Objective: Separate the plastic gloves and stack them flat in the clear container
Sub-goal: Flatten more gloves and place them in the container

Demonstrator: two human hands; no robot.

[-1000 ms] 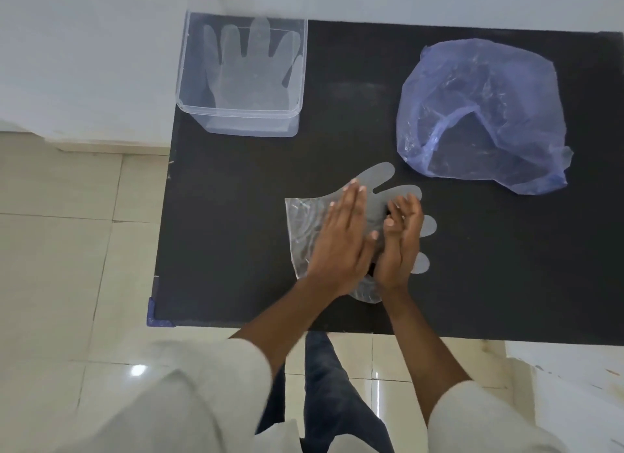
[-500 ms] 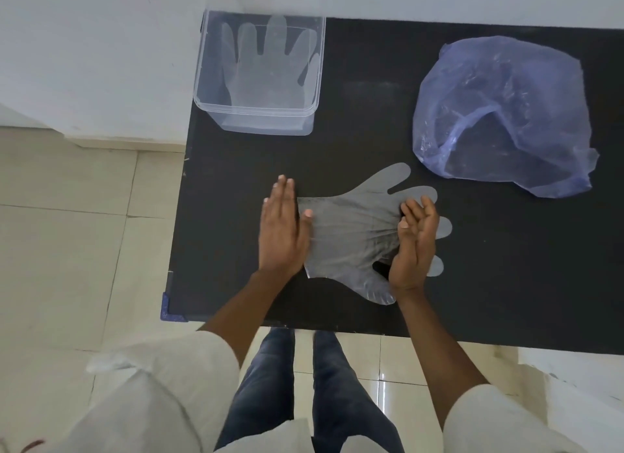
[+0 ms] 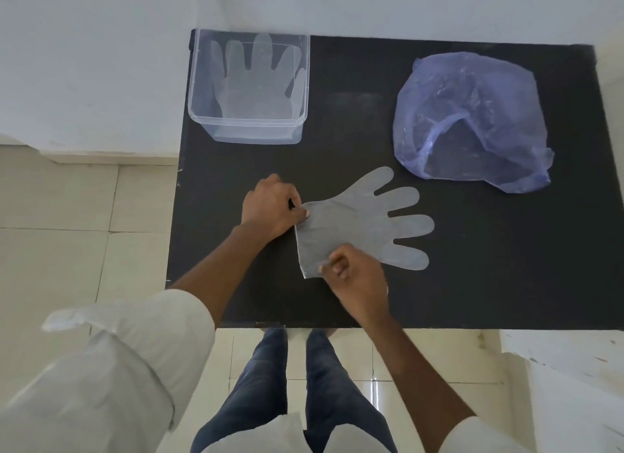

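A clear plastic glove [image 3: 364,221] lies flat on the black table [image 3: 472,267], its fingers spread toward the right. My left hand [image 3: 270,207] pinches the far corner of the glove's cuff. My right hand [image 3: 354,277] pinches the near corner of the same cuff. At the table's far left corner stands the clear container [image 3: 248,128], with at least one flat glove [image 3: 256,84] inside, fingers pointing away from me.
A crumpled blue plastic bag [image 3: 472,121] lies open at the far right of the table. The table's left edge drops to a tiled floor [image 3: 84,216]. A white wall runs behind the table. My legs show below the near edge.
Both hands were pressing flat on the glove and smoothing it; the left slid to the cuff, the right came off the fingers, and both now pinch the cuff corners.
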